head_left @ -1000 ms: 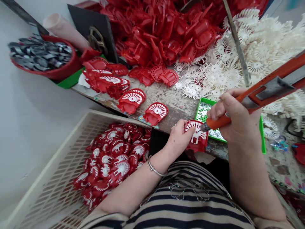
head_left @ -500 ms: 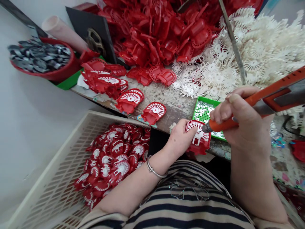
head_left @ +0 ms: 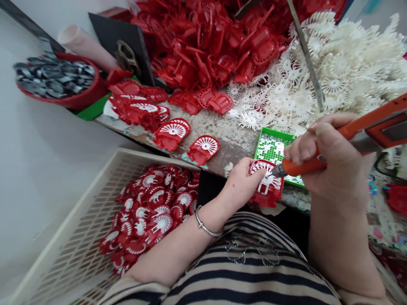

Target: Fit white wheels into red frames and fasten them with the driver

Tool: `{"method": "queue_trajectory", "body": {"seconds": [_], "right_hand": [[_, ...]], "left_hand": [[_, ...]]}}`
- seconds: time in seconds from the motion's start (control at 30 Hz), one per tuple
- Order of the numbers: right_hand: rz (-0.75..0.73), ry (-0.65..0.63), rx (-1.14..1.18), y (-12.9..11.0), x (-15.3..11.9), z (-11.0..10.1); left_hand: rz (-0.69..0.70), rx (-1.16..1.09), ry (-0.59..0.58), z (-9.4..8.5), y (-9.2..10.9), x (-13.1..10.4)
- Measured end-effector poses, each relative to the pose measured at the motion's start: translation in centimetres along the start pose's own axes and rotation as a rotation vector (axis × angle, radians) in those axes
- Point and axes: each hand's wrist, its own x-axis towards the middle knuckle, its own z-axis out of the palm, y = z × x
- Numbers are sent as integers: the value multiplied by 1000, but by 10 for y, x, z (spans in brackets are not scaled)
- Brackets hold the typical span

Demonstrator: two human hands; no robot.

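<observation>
My left hand [head_left: 242,182] grips a red plastic part [head_left: 269,199] with a white fan-shaped spoked insert [head_left: 270,180], the thumb pressing on the insert. My right hand [head_left: 330,156] is closed round an orange-and-grey power tool [head_left: 305,166], which looks like an electric screwdriver. Its dark, narrow nose points at the hub of the insert; whether the tip touches is too small to tell. Just behind the part lies a green tray [head_left: 270,144] of small silvery washer-like pieces, partly hidden by my right hand.
Red parts with white inserts [head_left: 205,149] line the table's front edge [head_left: 233,152]. Behind are heaps of red parts [head_left: 203,46] and white spoked pieces [head_left: 340,76]. A cream crate [head_left: 89,203] of assembled parts stands lower left. A red basin [head_left: 92,82] holds grey pieces.
The right hand and tool have shifted slightly right in view, and the held part a little too. The table things appear slightly further left. Both grips are unchanged.
</observation>
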Motion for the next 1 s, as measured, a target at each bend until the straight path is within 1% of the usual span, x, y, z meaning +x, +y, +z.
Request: {"method": "queue_trajectory", "body": {"seconds": [0.13,0.43,0.6,0.67,0.77,0.8,0.93,1.0], "right_hand": [[29,8,0,-3,0,0],[-10,-1,-36,-7,-10,6],[37,-20,-14,-7,-10,2],[51,-52,-3,-6,-11,-2],[44,-136,0,-5,-12,-5],[42,-142,0,-4,-12,-5],[83,-62,4,-4,-16,-5],[130,-60,-4,-6,-19,-6]], "left_hand": [[-8,-44,-11,2,1,-2],[-69,-204,-30,10,-3,-8],[-101,-227,-71,12,-5,-10],[-106,-215,-89,12,-4,-11],[-112,-192,-116,13,-3,-12],[-116,-188,-123,14,-4,-12],[-144,-176,-116,17,-9,-15],[-146,-173,-99,18,-11,-17]]}}
